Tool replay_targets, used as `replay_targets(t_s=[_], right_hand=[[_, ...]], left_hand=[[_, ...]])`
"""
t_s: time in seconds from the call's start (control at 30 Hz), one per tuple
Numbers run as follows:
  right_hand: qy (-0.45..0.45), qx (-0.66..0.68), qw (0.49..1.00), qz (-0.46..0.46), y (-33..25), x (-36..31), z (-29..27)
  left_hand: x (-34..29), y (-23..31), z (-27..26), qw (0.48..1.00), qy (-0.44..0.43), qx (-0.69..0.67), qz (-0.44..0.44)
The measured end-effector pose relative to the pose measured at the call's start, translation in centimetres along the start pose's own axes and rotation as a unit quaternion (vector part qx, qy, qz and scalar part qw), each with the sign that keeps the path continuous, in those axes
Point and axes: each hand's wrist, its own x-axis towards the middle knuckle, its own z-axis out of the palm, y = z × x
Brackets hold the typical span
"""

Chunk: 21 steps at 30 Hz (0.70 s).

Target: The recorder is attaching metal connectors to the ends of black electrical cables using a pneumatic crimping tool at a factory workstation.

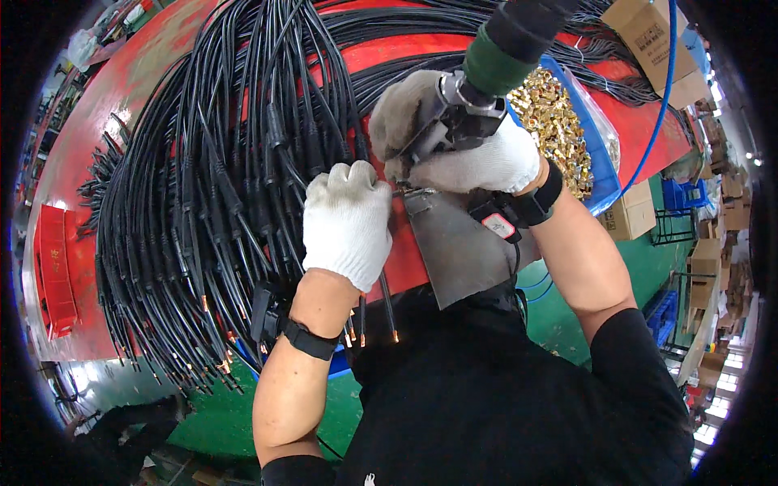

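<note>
My left hand (347,223), in a white knit glove, is closed at the right edge of a thick bunch of black cables (211,186). The fingers curl around a black cable (387,304) whose copper-coloured end hangs past the table edge below the fist. My right hand (496,160), also gloved, wraps around the dark metal head (454,121) of a power tool (510,44) with a green collar. Its thumb and fingertips come close to the left fist, beside a grey metal plate (462,251). What lies between the right fingertips is hidden.
A blue bin (604,166) of small brass-coloured fittings (551,121) stands right of the tool. A blue hose (666,97) runs down past it. Cardboard boxes (648,40) sit at the far right, and a red tray (55,267) lies on the red table's left side.
</note>
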Motion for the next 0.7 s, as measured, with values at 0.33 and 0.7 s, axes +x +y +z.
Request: replay_targets(t_s=[0.33, 0.7], right_hand=[[0.193, -0.116, 0.974, 0.034, 0.4, -0.3, 4.0], [0.223, -0.105, 0.969, -0.029, 2.9, -0.6, 3.3]], left_hand=[[-0.2, -0.1, 0.2, 1.0, 0.01, -0.009, -0.001], [-0.2, -0.1, 0.3, 1.0, 0.015, -0.017, 0.002]])
